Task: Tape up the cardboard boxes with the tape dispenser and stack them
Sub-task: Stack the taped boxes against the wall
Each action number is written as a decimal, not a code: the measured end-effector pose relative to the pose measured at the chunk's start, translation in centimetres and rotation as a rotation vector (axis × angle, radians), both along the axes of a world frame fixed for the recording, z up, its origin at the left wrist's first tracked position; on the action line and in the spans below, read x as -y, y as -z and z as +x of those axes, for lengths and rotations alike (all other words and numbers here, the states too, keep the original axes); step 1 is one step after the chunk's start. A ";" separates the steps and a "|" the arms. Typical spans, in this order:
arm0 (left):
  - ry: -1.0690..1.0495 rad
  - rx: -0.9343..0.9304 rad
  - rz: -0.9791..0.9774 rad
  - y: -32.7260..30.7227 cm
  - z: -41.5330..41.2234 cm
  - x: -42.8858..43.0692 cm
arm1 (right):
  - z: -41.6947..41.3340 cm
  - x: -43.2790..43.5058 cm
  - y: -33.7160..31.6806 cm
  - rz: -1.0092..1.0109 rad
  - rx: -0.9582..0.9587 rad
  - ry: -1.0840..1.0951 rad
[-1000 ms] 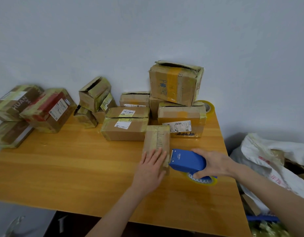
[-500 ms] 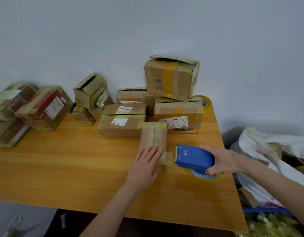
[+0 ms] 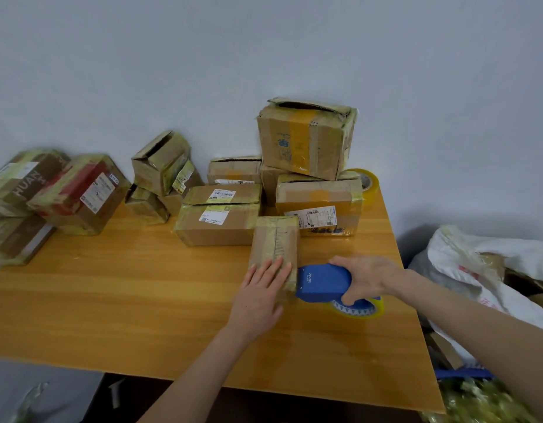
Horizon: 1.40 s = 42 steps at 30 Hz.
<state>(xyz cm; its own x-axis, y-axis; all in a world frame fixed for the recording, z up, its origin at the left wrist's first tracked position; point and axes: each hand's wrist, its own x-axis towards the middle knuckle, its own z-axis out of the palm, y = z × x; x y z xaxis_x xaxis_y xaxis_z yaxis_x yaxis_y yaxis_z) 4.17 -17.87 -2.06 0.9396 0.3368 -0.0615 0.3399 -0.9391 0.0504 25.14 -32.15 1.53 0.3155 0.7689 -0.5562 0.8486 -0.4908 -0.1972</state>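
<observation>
A small, narrow cardboard box [image 3: 276, 239] wrapped in yellowish tape lies on the wooden table [image 3: 142, 300], its long side pointing away from me. My left hand [image 3: 261, 296] presses flat on its near end with straight fingers. My right hand [image 3: 366, 277] grips a blue tape dispenser [image 3: 323, 283] whose front edge touches the box's near right side; its tape roll [image 3: 360, 308] shows underneath. Behind stands a pile of taped boxes, the largest box [image 3: 305, 138] on top with its flaps ajar.
More taped boxes [image 3: 78, 193] lie at the left of the table, smaller boxes [image 3: 160, 166] by the wall. A spare yellow tape roll [image 3: 368, 181] sits at the back right. White sacks [image 3: 489, 270] fill the floor to the right of the table edge.
The dispenser pulled back to the right off the box, then returned left and now touches the box's near right side. My left hand stayed pressed on the box.
</observation>
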 end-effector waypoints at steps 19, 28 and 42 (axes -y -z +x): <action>-0.016 0.002 -0.060 0.3 0.0 -0.1 | -3.1 0.2 7.5 0.315 -0.916 1.243; -0.542 0.493 -0.576 -1.3 -1.1 -1.8 | -4.4 -2.0 2.6 0.454 -0.214 0.659; -0.613 0.351 -0.712 0.0 0.6 -2.2 | -8.7 -6.5 3.4 0.369 -0.307 0.625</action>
